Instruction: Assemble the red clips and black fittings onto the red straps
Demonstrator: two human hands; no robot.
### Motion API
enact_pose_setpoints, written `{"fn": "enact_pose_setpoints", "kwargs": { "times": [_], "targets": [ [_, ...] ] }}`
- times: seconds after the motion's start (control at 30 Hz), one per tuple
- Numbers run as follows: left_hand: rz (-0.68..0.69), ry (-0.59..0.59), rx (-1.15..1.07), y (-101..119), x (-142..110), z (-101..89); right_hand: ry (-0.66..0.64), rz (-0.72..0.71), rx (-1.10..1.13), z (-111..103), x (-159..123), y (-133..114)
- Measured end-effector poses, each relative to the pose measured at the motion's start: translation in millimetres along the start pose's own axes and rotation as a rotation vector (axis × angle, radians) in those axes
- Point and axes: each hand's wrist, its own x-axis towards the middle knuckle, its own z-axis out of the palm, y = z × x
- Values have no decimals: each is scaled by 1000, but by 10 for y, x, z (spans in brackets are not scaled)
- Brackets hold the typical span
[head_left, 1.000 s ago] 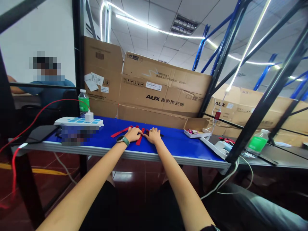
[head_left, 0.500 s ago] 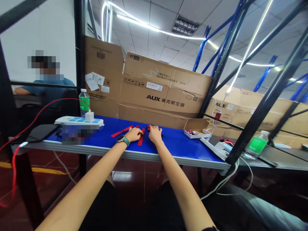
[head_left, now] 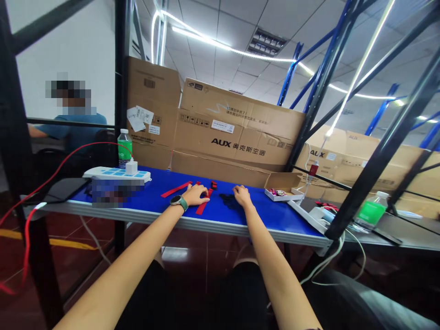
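Note:
My left hand (head_left: 195, 195) rests on the blue tabletop, thumb and forefinger apart, its fingertips touching a short red strip (head_left: 200, 209). A longer red strip (head_left: 174, 189) lies to its left, partly hidden near the knuckles. Just beyond the fingers sits a small red and black piece (head_left: 214, 185). My right hand (head_left: 242, 196) lies low on the table with its fingers spread a little. Its left side touches or nearly touches a loose group of small black pieces (head_left: 228, 200); what is under the palm is hidden.
A white power strip (head_left: 117, 174) with a plug and a green-labelled bottle (head_left: 124, 149) stand at the left. An open white box (head_left: 282, 195) with small items is at the right, beside another power strip (head_left: 309, 217). Cardboard (head_left: 237, 133) walls the back. A person (head_left: 82, 130) sits beyond the left frame.
My right hand has moved right, away from the red and black piece, uncovering the black pieces. The short red strip is more tilted, and my left hand has opened out slightly.

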Motion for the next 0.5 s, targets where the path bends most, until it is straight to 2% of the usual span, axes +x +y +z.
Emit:
{"fn": "enact_pose_setpoints", "kwargs": {
  "times": [0.07, 0.17, 0.27, 0.37, 0.5],
  "targets": [
    [-7, -3, 14, 6, 1, -1, -60, -29, 61, -18, -69, -48],
    [-12, 8, 30, 12, 2, -9, -120, -201, 148, -42, -168, -208],
    [-7, 7, 38, 8, 7, -10, -194, -338, 128, 8, -231, -369],
    [-6, 10, 36, 11, 11, -10, -312, -253, 72, 107, -220, -385],
    [33, -12, 19, 44, 8, -24, -308, -77, 40, 189, -133, -178]
  ]
}}
